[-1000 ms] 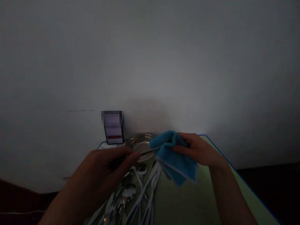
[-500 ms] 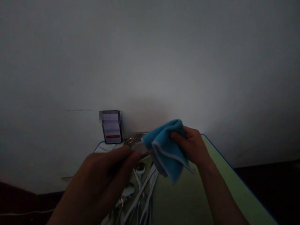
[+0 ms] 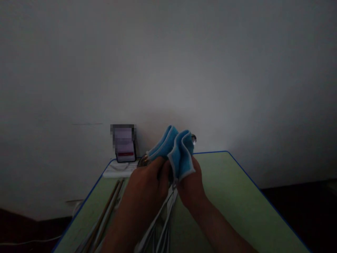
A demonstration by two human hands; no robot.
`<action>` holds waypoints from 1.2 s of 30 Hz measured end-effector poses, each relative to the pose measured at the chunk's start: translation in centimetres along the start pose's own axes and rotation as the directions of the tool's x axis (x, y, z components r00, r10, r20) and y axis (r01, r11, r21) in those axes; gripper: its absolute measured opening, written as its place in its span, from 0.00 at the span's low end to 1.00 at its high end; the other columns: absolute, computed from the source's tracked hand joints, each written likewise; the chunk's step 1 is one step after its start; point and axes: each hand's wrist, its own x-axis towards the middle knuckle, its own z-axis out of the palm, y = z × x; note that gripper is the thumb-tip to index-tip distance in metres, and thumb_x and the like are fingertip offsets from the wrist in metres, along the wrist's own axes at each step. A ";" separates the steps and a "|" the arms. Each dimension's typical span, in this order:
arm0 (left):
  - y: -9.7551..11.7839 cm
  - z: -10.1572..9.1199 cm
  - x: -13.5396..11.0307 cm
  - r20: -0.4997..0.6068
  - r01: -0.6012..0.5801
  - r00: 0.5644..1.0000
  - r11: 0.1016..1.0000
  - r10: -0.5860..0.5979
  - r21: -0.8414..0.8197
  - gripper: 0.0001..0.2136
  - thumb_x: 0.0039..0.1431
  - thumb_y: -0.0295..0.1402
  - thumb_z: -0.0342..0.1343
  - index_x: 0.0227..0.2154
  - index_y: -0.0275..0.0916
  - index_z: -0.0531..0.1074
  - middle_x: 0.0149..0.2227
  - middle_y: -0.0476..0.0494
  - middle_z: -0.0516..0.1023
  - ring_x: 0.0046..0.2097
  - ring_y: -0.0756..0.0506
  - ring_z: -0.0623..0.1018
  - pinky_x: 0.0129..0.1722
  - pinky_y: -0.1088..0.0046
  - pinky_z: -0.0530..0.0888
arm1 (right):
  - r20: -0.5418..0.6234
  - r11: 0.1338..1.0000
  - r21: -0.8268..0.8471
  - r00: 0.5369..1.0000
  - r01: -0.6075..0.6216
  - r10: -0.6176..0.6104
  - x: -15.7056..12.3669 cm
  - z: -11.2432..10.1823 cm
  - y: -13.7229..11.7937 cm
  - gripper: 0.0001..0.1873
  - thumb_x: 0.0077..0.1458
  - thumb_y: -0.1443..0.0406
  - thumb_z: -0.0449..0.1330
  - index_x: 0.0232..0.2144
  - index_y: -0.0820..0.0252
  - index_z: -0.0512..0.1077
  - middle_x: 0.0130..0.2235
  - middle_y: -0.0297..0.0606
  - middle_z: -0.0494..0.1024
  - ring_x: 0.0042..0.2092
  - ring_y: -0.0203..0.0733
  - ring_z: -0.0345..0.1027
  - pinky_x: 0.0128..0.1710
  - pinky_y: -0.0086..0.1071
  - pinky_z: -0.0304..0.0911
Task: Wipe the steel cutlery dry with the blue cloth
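Note:
My left hand (image 3: pixel 147 182) and my right hand (image 3: pixel 191 184) are pressed together over the middle of the green table (image 3: pixel 226 189). Both close on a bunched blue cloth (image 3: pixel 173 147) with a pale edge. A shiny spoon bowl (image 3: pixel 194 139) pokes out of the top of the cloth; its handle is hidden in the cloth and my hands. Several long metal utensils (image 3: pixel 160 225) lie on the table under my wrists.
A phone (image 3: pixel 124 146) with a lit screen stands at the table's far left edge against the pale wall. A metal bowl's rim (image 3: pixel 143 161) shows behind my left hand. Chopsticks (image 3: pixel 104 211) lie at the left. The room is dim.
My hands have come together and risen; the cloth now wraps the spoon that my left hand held out. The view has tilted, showing more of the table.

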 end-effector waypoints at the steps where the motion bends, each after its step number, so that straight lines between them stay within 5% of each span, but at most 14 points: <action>1: -0.3 -0.2 0.2 0.014 0.007 1.000 1.000 -0.007 -0.006 0.12 0.59 0.32 0.42 0.24 0.39 0.67 0.19 0.50 0.70 0.19 0.50 0.68 0.22 0.74 0.58 | 0.017 1.000 0.001 1.000 -0.006 0.006 -0.1 0.1 -0.1 0.14 0.52 0.54 0.55 0.29 0.59 0.68 0.24 0.30 0.70 0.25 0.33 0.62 0.24 0.27 0.60; 7: -1.4 -1.2 0.1 0.106 -0.020 0.994 0.998 0.025 -0.054 0.14 0.61 0.37 0.40 0.26 0.40 0.68 0.23 0.48 0.74 0.23 0.49 0.72 0.22 0.75 0.60 | -0.059 0.988 0.137 0.994 -0.078 0.087 0.2 0.5 -1.6 0.14 0.47 0.54 0.60 0.31 0.59 0.69 0.25 0.30 0.72 0.24 0.33 0.64 0.23 0.28 0.60; 15: 0.2 -1.0 -1.5 0.197 -0.020 0.980 0.971 -0.028 0.237 0.16 0.61 0.39 0.36 0.34 0.43 0.69 0.23 0.46 0.78 0.22 0.43 0.76 0.20 0.70 0.58 | -0.047 0.981 0.147 0.990 -0.124 0.132 1.3 -0.7 -1.2 0.11 0.49 0.58 0.58 0.32 0.58 0.70 0.29 0.33 0.76 0.28 0.37 0.67 0.25 0.30 0.61; 19: 0.2 -1.6 -2.0 0.165 -0.038 0.986 0.983 0.008 0.182 0.17 0.61 0.39 0.35 0.33 0.44 0.70 0.23 0.47 0.78 0.23 0.42 0.77 0.21 0.70 0.60 | -0.112 0.992 -0.076 0.988 0.098 -0.106 2.0 -1.6 -2.2 0.15 0.50 0.53 0.57 0.33 0.58 0.70 0.29 0.32 0.75 0.29 0.35 0.65 0.27 0.29 0.60; 21: -0.3 -2.2 -2.1 0.145 -0.035 0.989 0.992 0.017 0.121 0.17 0.61 0.40 0.37 0.30 0.44 0.71 0.23 0.49 0.78 0.23 0.44 0.77 0.21 0.71 0.62 | -0.052 0.935 -0.270 0.966 0.232 -0.255 2.3 -2.2 -3.0 0.14 0.50 0.54 0.58 0.32 0.58 0.71 0.29 0.31 0.74 0.30 0.35 0.65 0.30 0.28 0.60; 25: -1.5 -3.5 -1.7 0.175 0.004 0.985 1.000 -0.007 0.021 0.19 0.60 0.43 0.40 0.24 0.42 0.72 0.19 0.49 0.77 0.22 0.47 0.75 0.21 0.74 0.63 | 0.194 0.844 -0.487 0.970 0.224 -0.146 2.5 -3.0 -3.9 0.13 0.48 0.56 0.61 0.30 0.60 0.72 0.28 0.31 0.75 0.30 0.35 0.65 0.31 0.28 0.60; 28: -1.7 -3.6 -1.1 0.187 0.019 0.982 0.999 -0.012 -0.039 0.19 0.60 0.43 0.41 0.23 0.40 0.72 0.19 0.49 0.76 0.22 0.48 0.74 0.21 0.75 0.63 | 0.192 0.915 -0.394 0.981 0.086 -0.009 2.2 -2.7 -3.7 0.14 0.46 0.55 0.62 0.30 0.60 0.72 0.27 0.31 0.76 0.28 0.35 0.66 0.30 0.28 0.61; 31: -1.0 -2.6 -0.8 0.124 -0.009 0.992 0.999 0.015 -0.050 0.19 0.61 0.42 0.40 0.24 0.39 0.71 0.19 0.49 0.75 0.22 0.49 0.72 0.21 0.75 0.62 | 0.068 0.988 -0.152 0.998 0.014 -0.003 1.8 -1.9 -3.1 0.14 0.46 0.55 0.61 0.32 0.59 0.72 0.29 0.32 0.77 0.28 0.35 0.68 0.30 0.29 0.63; 36: 0.6 -0.1 -0.5 0.151 -0.044 0.987 0.998 0.049 -0.035 0.14 0.62 0.37 0.41 0.28 0.39 0.68 0.23 0.48 0.74 0.24 0.48 0.74 0.22 0.74 0.59 | -0.058 0.991 0.128 0.997 -0.042 0.050 2.2 -1.2 -1.8 0.12 0.48 0.57 0.59 0.35 0.54 0.72 0.35 0.32 0.78 0.33 0.38 0.71 0.31 0.31 0.65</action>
